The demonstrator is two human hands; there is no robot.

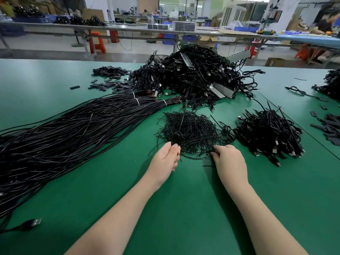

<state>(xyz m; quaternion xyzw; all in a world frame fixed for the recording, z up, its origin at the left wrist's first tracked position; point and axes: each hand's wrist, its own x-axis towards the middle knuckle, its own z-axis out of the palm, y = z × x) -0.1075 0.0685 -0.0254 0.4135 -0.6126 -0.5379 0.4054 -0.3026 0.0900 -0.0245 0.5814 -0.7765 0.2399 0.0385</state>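
Left hand [166, 159] grips small coiled cable [176, 137], fingers curled round coil; one loose end sticks up over tie pile [193, 129]. Right hand [228, 161] just beside, fingers curled, pinching thin tie at pile's near edge. Both hands mid-worktop [184, 208], pile touching fingertips.

Counts: one coil held; one tie pile; long cable bundles [73, 129] toward left edge, three white bands visible; one heap of coiled cables [268, 133] right of the ties; one large tangled heap [198, 74] at far edge; single USB plug [32, 222] near left corner.
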